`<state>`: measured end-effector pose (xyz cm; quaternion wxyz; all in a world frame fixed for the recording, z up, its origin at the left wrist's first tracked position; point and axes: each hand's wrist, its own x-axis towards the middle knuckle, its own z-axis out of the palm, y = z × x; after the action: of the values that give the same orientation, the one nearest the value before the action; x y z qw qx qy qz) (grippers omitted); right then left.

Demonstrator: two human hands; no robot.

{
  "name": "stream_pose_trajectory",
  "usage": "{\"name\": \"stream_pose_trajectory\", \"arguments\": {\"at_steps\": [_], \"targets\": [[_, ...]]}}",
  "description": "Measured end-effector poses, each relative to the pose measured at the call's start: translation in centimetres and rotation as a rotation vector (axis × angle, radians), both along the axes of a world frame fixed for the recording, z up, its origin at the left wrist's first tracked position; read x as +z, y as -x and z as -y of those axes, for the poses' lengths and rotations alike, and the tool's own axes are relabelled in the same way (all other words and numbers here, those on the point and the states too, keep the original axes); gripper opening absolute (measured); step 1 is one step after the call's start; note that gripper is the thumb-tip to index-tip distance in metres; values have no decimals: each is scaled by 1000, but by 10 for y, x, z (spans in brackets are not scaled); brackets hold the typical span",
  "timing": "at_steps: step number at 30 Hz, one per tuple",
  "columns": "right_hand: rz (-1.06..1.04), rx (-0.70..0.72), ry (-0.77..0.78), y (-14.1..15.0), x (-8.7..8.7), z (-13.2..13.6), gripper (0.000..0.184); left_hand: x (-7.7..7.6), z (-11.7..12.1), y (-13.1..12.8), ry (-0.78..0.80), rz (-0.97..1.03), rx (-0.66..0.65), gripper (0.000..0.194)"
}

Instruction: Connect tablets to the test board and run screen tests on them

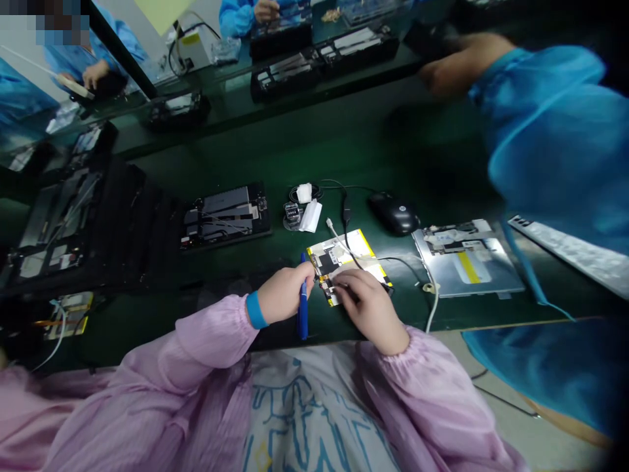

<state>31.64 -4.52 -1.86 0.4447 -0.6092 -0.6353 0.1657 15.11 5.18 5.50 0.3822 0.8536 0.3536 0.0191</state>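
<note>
My left hand (285, 290), with a blue band on its wrist, is closed around a blue pen-like tool (303, 314) that points down toward the table's front edge. Just right of it lies a flat white-and-yellow panel with a dark circuit board (330, 259) on its left part. My right hand (369, 308) rests over the panel's lower edge, fingers curled and pinched at the board. Whatever is between those fingertips is hidden. A white cable with a small plug (329, 223) and a thin black cable (346, 236) run across the panel.
A black mouse (399, 213) sits behind the panel. A silver device part (474, 269) lies right, an opened tablet (226, 216) left, beside stacked black trays (142, 216). A co-worker's blue sleeve (555, 131) reaches in from the right toward the shelf (344, 88).
</note>
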Motion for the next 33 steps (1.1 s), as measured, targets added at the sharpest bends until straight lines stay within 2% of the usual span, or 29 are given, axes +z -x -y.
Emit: {"name": "stream_pose_trajectory", "arguments": {"at_steps": [4, 7, 14, 21, 33], "targets": [[149, 35, -26, 5, -11, 3, 22, -6, 2, -3, -10, -53, -49, 9], [213, 45, -14, 5, -13, 3, 23, -5, 5, -12, -57, -175, -81, 4], [176, 37, -75, 2, -13, 2, 21, -5, 8, -28, -210, -401, -176, 19], [153, 33, -58, 2, -13, 3, 24, -8, 0, -35, -215, -464, -210, 19], [294, 30, -56, 4, -13, 4, 27, -8, 0, -39, -225, -512, -180, 22]]}}
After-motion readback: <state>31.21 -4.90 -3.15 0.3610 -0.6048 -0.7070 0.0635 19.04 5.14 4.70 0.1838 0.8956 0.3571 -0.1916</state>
